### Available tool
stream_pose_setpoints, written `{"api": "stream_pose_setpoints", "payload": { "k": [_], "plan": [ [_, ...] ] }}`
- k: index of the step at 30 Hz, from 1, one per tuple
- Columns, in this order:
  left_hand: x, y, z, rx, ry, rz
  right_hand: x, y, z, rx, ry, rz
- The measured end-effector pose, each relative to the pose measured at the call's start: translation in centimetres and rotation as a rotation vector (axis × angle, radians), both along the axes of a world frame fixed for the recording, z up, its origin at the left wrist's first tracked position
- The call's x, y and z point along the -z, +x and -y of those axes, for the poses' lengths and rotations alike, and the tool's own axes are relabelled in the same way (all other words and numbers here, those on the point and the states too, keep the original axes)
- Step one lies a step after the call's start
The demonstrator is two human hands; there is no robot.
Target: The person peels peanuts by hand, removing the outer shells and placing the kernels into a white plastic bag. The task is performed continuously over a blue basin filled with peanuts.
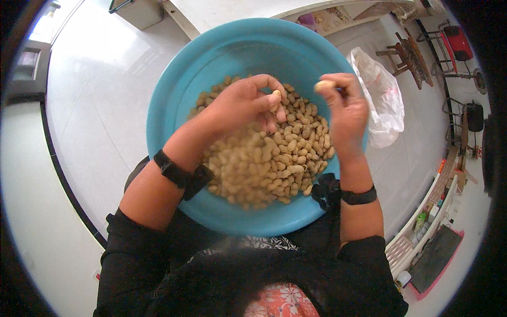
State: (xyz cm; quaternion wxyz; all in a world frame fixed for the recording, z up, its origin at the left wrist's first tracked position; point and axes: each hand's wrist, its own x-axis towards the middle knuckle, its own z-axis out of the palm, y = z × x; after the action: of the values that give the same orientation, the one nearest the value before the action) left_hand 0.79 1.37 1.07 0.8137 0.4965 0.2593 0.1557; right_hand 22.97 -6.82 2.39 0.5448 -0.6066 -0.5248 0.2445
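Note:
A large blue plastic basin (253, 225) stands before me, partly filled with unshelled peanuts (293, 152). Above the heap, my left hand (253, 101) pinches a peanut (276, 93) between thumb and fingers. My right hand (348, 107) is raised over the basin's right side, a little blurred. Between its thumb and forefinger is another peanut (325, 85). Both wrists wear black bands with a dark box-like piece attached. A hazy patch in the picture blurs the peanuts at the lower left of the heap.
A white plastic bag (382, 103) lies on the tiled floor right of the basin. Beyond it stands a wooden stool (410, 59). A white table (225, 12) is behind the basin, with a bin (140, 14) at its left. A low shelf (425, 214) runs along the right wall.

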Motion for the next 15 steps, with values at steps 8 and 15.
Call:
{"api": "stream_pose_setpoints", "payload": {
  "k": [8, 15],
  "plan": [
    [-0.3, 0.1, 0.1, -0.057, -0.014, -0.016, 0.0, 12.1, -0.2, 0.643, -0.019, 0.136],
    [-0.3, 0.2, 0.1, -0.1, -0.031, -0.037, -0.7, 10.9, -0.2, 0.601, 0.079, 0.417]
  ]
}}
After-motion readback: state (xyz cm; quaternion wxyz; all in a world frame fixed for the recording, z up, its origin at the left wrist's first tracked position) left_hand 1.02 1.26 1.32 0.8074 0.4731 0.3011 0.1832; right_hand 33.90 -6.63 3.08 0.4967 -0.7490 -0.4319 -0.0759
